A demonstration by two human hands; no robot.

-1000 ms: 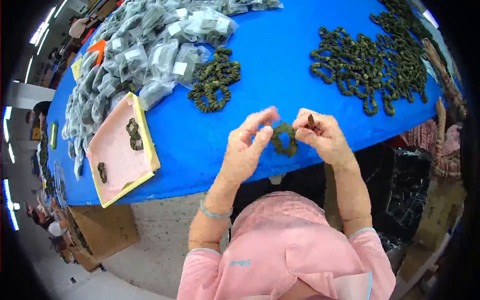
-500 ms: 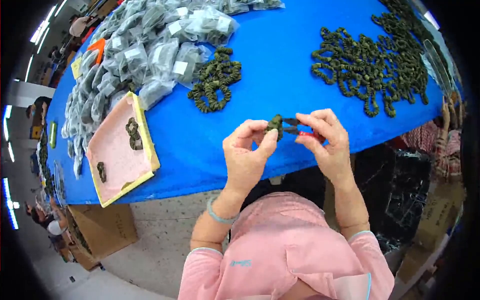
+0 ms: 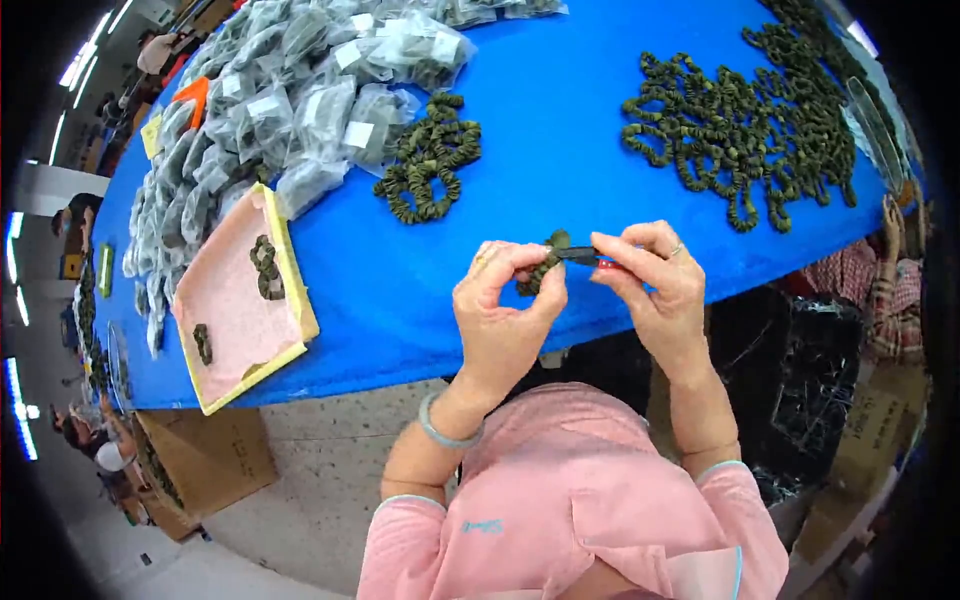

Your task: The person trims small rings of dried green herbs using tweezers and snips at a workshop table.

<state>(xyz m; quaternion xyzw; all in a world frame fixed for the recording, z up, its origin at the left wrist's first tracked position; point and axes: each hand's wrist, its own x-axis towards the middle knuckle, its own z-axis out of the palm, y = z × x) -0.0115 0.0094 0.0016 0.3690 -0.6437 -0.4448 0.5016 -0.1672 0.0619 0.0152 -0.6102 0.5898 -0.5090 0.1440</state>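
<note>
Over the near edge of the table, my left hand [image 3: 507, 318] pinches a dark green ruffled scrunchie [image 3: 538, 275] between thumb and fingertips. My right hand [image 3: 660, 292] is closed around a small pair of thread snips [image 3: 578, 254] with dark blades and a bit of red at the handle. The blades lie together, and their tips reach the top of the scrunchie; whether a thread lies between them is too small to see. Beyond my hands is a small heap of green scrunchies [image 3: 428, 165].
A big spread of green scrunchies [image 3: 735, 140] covers the table's right side. At left, a pink tray with yellow edges [image 3: 312, 318] holds a few scrunchies, beside many clear bagged packs [image 3: 325, 112]. The blue tabletop [image 3: 545, 120] lies between. A cardboard box [image 3: 210, 450] stands below.
The snips' blades have gone from apart to together, and their tips now meet the scrunchie. My left hand has shifted slightly right, and the scrunchie has turned in it.
</note>
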